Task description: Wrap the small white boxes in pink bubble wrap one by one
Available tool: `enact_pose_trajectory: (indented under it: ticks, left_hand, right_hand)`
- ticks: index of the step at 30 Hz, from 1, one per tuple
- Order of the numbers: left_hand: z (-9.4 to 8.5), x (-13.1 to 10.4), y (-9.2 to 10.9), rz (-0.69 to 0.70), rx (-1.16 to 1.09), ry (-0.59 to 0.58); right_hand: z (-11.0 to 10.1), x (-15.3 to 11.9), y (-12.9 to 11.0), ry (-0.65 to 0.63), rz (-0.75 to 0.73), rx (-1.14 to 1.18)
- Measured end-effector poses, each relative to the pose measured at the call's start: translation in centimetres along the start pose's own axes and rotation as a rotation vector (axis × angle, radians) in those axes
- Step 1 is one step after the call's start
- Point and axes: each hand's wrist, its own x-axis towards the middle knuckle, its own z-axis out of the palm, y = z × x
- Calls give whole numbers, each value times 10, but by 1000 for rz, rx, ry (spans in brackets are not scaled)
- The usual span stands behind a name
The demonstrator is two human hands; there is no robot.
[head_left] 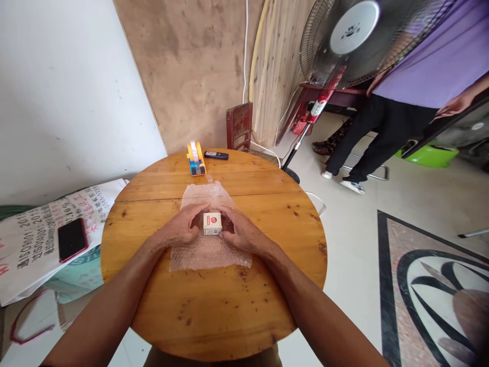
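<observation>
A small white box with red print [212, 224] sits on a sheet of clear bubble wrap [208, 255], which lies on the round wooden table. My left hand [182, 224] is curved beside the box on its left, fingers apart and a gap between thumb and box. On the other side, my right hand [242, 229] is cupped open, its thumb close to the box's right edge; whether it touches I cannot tell. Both hands rest over the bubble wrap and hold nothing.
Toward the table's [282, 224] far edge are a tape dispenser [196, 162] and a black handheld device [216, 155]. A phone [72, 239] lies on printed sacks [38, 224] at left. A standing fan [353, 30] and a person [385, 122] are at right.
</observation>
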Motion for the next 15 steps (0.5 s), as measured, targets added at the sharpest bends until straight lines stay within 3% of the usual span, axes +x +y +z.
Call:
enact_pose_trajectory:
  ticks: [15]
  left_hand:
    - [-4, 2, 10, 59, 112, -24]
  right_hand:
    - [1, -1, -2, 18, 39, -18]
